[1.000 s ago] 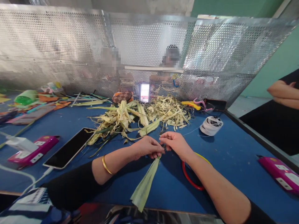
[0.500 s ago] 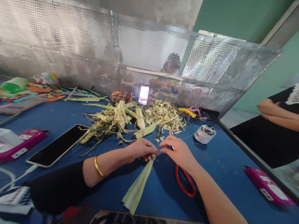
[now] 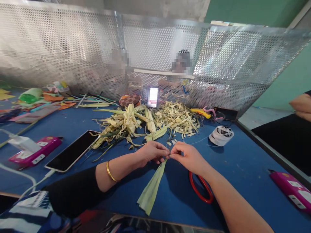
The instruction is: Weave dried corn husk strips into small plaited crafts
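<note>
My left hand point(image 3: 155, 152) is closed, pinching the narrow gathered top of a pale green corn husk point(image 3: 152, 191). The husk's wide end hangs down towards me, fanned out over the table. Thumb and fingertips of my right hand point(image 3: 188, 157) are pressed together at the same tip, meeting my left fingers; what they pinch is too small to make out. A thin thread point(image 3: 194, 142) runs from a white roll of thread point(image 3: 221, 136) towards my hands, its end hidden. Below my right wrist lies a red looped handle point(image 3: 200, 187), probably of scissors, partly covered.
Beyond my hands lies a heap of dried husks point(image 3: 126, 121) and scraps point(image 3: 179, 116). A phone point(image 3: 73, 151) and magenta power strips point(image 3: 40, 150) flank me. A yellow-handled tool point(image 3: 200, 112) lies before a perforated metal screen point(image 3: 155, 42); people sit behind it. Another person stands at right.
My right fingertips have closed the small gap to my left fingers and now meet them at the husk's tip. The whole view has shifted, so the table's things appear further right.
</note>
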Available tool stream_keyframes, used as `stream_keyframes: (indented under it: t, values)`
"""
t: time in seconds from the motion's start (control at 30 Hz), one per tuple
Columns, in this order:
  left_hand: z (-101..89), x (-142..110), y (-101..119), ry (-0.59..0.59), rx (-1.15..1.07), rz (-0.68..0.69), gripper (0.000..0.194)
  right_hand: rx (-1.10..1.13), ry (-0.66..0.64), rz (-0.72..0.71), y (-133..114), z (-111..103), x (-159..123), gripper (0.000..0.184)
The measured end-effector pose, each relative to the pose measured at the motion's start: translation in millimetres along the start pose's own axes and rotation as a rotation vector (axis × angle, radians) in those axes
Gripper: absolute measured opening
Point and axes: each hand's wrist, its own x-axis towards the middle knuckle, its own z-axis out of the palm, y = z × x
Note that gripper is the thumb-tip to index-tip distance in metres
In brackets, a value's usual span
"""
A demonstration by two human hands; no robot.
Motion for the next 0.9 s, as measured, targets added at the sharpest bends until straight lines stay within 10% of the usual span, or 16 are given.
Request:
stream_keyframes:
  t: [0.23, 0.4, 0.9]
  values:
    - [-2.0, 0, 0, 0.050, 0.012, -0.002, 0.017, 0.310, -0.074, 0.104, 5, -6, 0, 0.005]
    - [-2.9, -1, 1, 0.044, 0.019, 0.017, 0.019, 0.683, 0.041, 0.319, 8, 1, 4, 0.034]
    - [-7.0, 0, -1, 0.040, 0.035, 0.064, 0.019, 0.778, -0.039, 0.294, 16, 29, 9, 0.032]
